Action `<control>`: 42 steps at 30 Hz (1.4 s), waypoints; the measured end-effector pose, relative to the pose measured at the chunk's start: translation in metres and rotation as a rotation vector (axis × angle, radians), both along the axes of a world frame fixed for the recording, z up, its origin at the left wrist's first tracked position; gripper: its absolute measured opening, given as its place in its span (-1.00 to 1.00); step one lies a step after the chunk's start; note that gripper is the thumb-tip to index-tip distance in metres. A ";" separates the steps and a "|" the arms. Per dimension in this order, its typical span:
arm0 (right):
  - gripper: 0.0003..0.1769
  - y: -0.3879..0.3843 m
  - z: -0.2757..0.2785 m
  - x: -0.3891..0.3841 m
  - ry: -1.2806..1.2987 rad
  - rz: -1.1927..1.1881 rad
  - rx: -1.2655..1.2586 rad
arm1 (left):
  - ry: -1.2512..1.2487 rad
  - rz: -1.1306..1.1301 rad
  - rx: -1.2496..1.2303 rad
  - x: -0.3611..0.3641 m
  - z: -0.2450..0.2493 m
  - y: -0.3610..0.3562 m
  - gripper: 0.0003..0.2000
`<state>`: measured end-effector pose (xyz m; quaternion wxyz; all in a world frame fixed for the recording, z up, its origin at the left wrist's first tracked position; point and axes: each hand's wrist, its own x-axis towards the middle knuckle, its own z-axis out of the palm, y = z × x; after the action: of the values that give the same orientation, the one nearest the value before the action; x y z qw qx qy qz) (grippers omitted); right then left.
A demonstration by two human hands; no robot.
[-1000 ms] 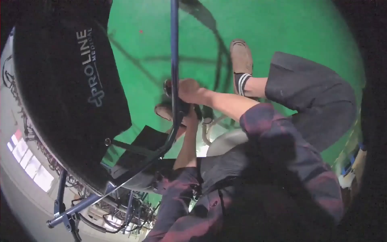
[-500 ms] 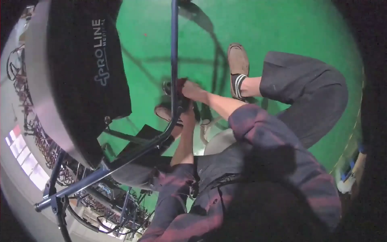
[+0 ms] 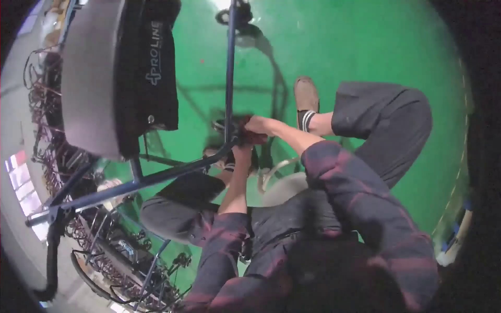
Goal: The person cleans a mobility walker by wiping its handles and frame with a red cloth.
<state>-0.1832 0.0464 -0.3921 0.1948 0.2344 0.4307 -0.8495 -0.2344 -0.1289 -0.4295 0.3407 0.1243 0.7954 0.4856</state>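
Both my hands meet at the bend of a blue metal tube frame [image 3: 230, 78], low over the green floor. My right hand [image 3: 259, 125] is closed on a dark red, cloth-like piece [image 3: 254, 137] just right of the upright tube. Just below it, my left hand [image 3: 242, 153] is closed at the bend, its fingers mostly hidden; I cannot tell what they grip. A black wheel-like part [image 3: 219, 125] shows left of the tube beside my hands. The frame carries a grey and black padded panel [image 3: 94, 78] with PROLINE lettering.
My shod foot [image 3: 306, 95] rests on the green floor [image 3: 365, 41] to the right. A round pale seat [image 3: 284, 190] shows beneath me. Another wheel [image 3: 225, 17] sits at the frame's far end. Rows of similar frames [image 3: 122, 250] crowd the lower left.
The view has shifted, so the panel looks smaller and the far wheel has come into sight. My right hand and the red piece are slightly lower and farther right, beside the tube.
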 end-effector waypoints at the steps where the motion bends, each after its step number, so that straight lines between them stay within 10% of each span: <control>1: -0.74 0.000 0.010 0.004 0.031 -0.025 -0.014 | -0.011 -0.045 0.005 0.000 0.005 -0.001 -0.87; 9: -0.75 -0.013 0.079 0.014 0.197 -0.209 0.035 | 0.014 -0.329 0.110 -0.020 0.052 0.009 -0.85; 16: -0.75 -0.021 0.090 0.002 0.190 -0.318 0.291 | 0.036 0.637 0.316 -0.123 0.044 -0.021 -0.68; 20: -0.78 -0.041 0.135 0.004 0.274 -0.442 0.941 | 0.339 0.926 0.441 -0.158 0.193 -0.028 -0.53; 21: -0.79 -0.049 0.150 0.002 0.321 -0.502 0.964 | 0.815 0.896 0.309 -0.167 0.219 -0.035 -0.52; 23: -0.82 -0.066 0.180 -0.011 0.449 -0.634 0.874 | 0.730 0.928 0.353 -0.186 0.257 -0.050 -0.50; 29: -0.74 -0.112 0.162 -0.073 0.698 -0.970 0.745 | 1.229 0.481 0.356 -0.309 0.282 -0.082 -0.51; 31: -0.77 -0.118 0.156 -0.076 0.727 -1.085 1.094 | 1.058 0.170 0.259 -0.318 0.299 -0.084 -0.57; 37: -0.72 -0.100 0.187 -0.070 0.748 -0.669 1.611 | 0.826 -0.011 0.377 -0.340 0.284 -0.075 -0.70; 42: -0.70 -0.066 0.188 -0.061 0.676 -0.704 1.474 | 1.011 -0.114 0.382 -0.307 0.291 -0.066 -0.71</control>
<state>-0.2444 -0.0192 -0.2039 -0.4165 0.1557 0.8062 -0.3903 -0.5410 -0.1947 -0.1381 -0.0874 0.4449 0.7498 0.4819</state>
